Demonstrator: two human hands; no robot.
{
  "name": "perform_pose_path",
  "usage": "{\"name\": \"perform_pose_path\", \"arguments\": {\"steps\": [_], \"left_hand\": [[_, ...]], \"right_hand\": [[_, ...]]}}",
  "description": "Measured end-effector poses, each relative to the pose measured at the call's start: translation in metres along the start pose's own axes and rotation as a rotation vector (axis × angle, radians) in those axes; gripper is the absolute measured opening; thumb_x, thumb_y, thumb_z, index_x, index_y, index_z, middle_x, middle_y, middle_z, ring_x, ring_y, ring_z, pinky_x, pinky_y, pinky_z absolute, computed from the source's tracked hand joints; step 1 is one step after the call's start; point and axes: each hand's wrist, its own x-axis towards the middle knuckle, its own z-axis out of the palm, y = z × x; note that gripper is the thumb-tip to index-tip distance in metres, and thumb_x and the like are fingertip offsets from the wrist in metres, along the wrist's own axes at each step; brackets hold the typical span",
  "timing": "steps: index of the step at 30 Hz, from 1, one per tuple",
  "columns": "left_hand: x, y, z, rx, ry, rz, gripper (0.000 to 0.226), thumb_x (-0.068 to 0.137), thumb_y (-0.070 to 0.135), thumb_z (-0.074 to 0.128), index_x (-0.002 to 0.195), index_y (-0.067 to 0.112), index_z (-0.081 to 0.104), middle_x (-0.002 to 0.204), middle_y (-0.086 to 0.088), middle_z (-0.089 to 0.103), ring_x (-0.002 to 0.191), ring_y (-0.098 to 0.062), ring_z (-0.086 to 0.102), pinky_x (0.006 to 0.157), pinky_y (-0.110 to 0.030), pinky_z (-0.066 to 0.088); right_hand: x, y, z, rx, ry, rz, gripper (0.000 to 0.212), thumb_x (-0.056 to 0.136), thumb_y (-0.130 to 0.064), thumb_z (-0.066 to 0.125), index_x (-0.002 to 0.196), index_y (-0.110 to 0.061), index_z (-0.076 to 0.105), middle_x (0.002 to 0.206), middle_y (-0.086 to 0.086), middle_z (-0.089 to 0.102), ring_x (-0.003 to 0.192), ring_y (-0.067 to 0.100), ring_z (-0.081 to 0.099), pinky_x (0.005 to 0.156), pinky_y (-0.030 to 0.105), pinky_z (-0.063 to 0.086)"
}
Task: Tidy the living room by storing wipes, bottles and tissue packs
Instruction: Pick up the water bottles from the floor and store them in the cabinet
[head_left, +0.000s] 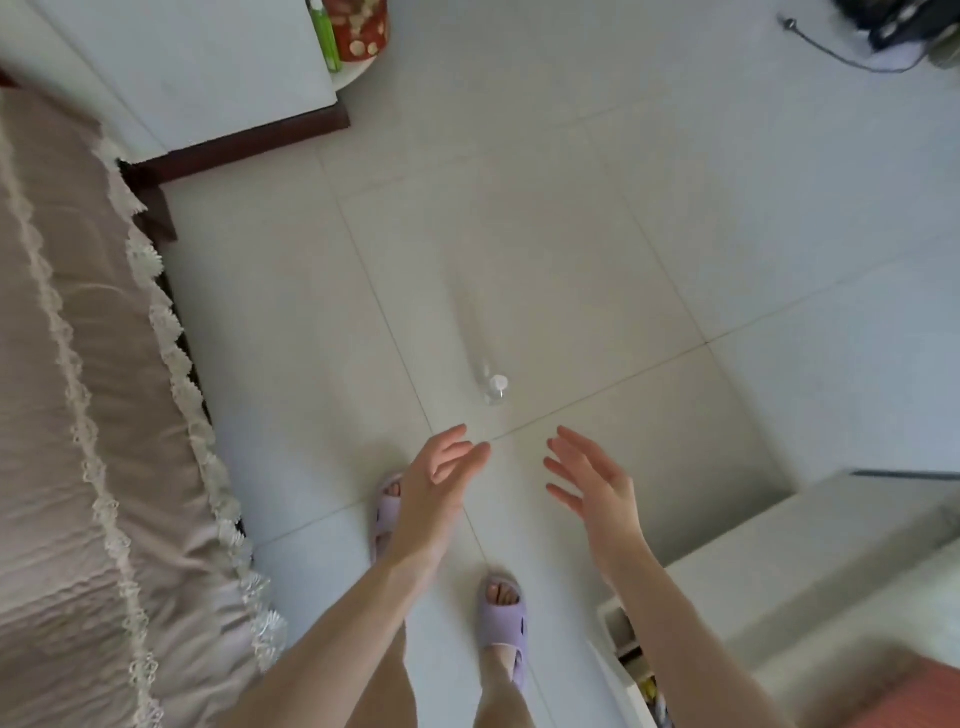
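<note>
Head view shows a clear bottle (491, 387), blurred, barely discernible.

Soft even daylight, pale floor (571, 234) faintly glossy, slight motion blur, wide-angle bending at edges

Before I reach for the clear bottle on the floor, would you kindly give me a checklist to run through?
1. Clear plastic bottle with a white cap in view on the pale tiled floor: ok.
2. Bottle at rest: cannot tell; it looks blurred.
3. Cap on the bottle: ok.
4. Left hand free, fingers straight: ok.
5. Right hand free, fingers spread: ok.
6. Either hand touching the bottle: not ok; both are apart from it, nearer the person.
</note>
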Motion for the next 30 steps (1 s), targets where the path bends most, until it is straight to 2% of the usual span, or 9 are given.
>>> {"name": "perform_pose_path", "arguments": {"steps": [3,5,8,12,16,20,24,27,30], "left_hand": [[0.066,0.006,-0.014,0.067,-0.04,-0.006,0.037,0.086,0.025,0.069,0.122,0.019,0.061,0.116,0.001,0.065,0.101,-0.004,0.061,0.081,-0.017,0.045],[0.114,0.004,-0.023,0.122,-0.076,-0.027,0.038,0.086,0.027,0.069,0.122,0.02,0.061,0.115,0.002,0.065,0.103,-0.006,0.061,0.078,-0.016,0.046],[0.178,-0.006,-0.03,0.192,-0.125,-0.053,0.038,0.087,0.026,0.068,0.124,0.019,0.06,0.118,-0.002,0.065,0.107,-0.007,0.06,0.082,-0.016,0.046],[0.242,-0.033,-0.03,0.263,-0.165,-0.095,0.039,0.087,0.028,0.068,0.124,0.02,0.059,0.121,-0.002,0.063,0.108,-0.005,0.06,0.091,-0.023,0.046],[0.304,-0.071,-0.021,0.335,-0.214,-0.128,0.038,0.087,0.031,0.068,0.123,0.024,0.058,0.122,0.0,0.062,0.11,-0.009,0.059,0.092,-0.025,0.045],[0.365,-0.118,-0.004,0.381,-0.276,-0.162,0.035,0.088,0.033,0.067,0.121,0.028,0.057,0.125,0.0,0.06,0.114,-0.012,0.058,0.103,-0.034,0.044],[0.412,-0.16,0.015,0.415,-0.35,-0.179,0.04,0.088,0.037,0.066,0.126,0.029,0.055,0.129,0.0,0.058,0.12,-0.014,0.055,0.107,-0.04,0.042],[0.438,-0.184,0.027,0.42,-0.386,-0.187,0.05,0.086,0.04,0.068,0.132,0.028,0.052,0.135,0.0,0.054,0.123,-0.012,0.052,0.107,-0.04,0.042],[0.46,-0.207,0.037,0.411,-0.412,-0.185,0.056,0.084,0.045,0.069,0.135,0.03,0.051,0.138,0.004,0.051,0.123,-0.008,0.05,0.104,-0.038,0.043]], "right_hand": [[0.05,0.004,0.028,0.023,0.058,0.025,0.019,0.087,-0.022,0.065,0.104,-0.031,0.065,0.108,-0.006,0.069,0.103,0.013,0.066,0.091,0.038,0.053],[0.087,0.014,0.047,0.039,0.084,0.054,0.021,0.087,-0.023,0.066,0.107,-0.029,0.064,0.106,-0.007,0.069,0.104,0.014,0.065,0.092,0.038,0.053],[0.138,0.035,0.067,0.073,0.13,0.087,0.023,0.086,-0.024,0.068,0.108,-0.03,0.064,0.105,-0.009,0.069,0.107,0.013,0.064,0.093,0.038,0.053],[0.192,0.071,0.077,0.095,0.18,0.131,0.025,0.084,-0.027,0.069,0.109,-0.031,0.063,0.115,-0.003,0.067,0.11,0.015,0.062,0.094,0.039,0.052],[0.245,0.119,0.077,0.103,0.223,0.176,0.039,0.084,-0.028,0.07,0.121,-0.025,0.061,0.118,0.0,0.066,0.11,0.016,0.062,0.095,0.039,0.051],[0.302,0.17,0.067,0.134,0.243,0.197,0.052,0.083,-0.028,0.071,0.133,-0.022,0.055,0.128,0.002,0.061,0.111,0.013,0.061,0.098,0.042,0.049],[0.348,0.21,0.052,0.142,0.228,0.164,0.055,0.082,-0.031,0.072,0.133,-0.027,0.053,0.133,0.0,0.058,0.114,0.011,0.059,0.1,0.043,0.049],[0.374,0.23,0.046,0.132,0.187,0.143,0.055,0.079,-0.035,0.073,0.13,-0.033,0.054,0.134,-0.003,0.056,0.105,0.001,0.061,0.097,0.039,0.05],[0.395,0.246,0.042,0.158,0.137,0.131,0.061,0.066,-0.046,0.075,0.124,-0.04,0.055,0.136,-0.004,0.053,0.111,0.003,0.059,0.097,0.039,0.05]]}}
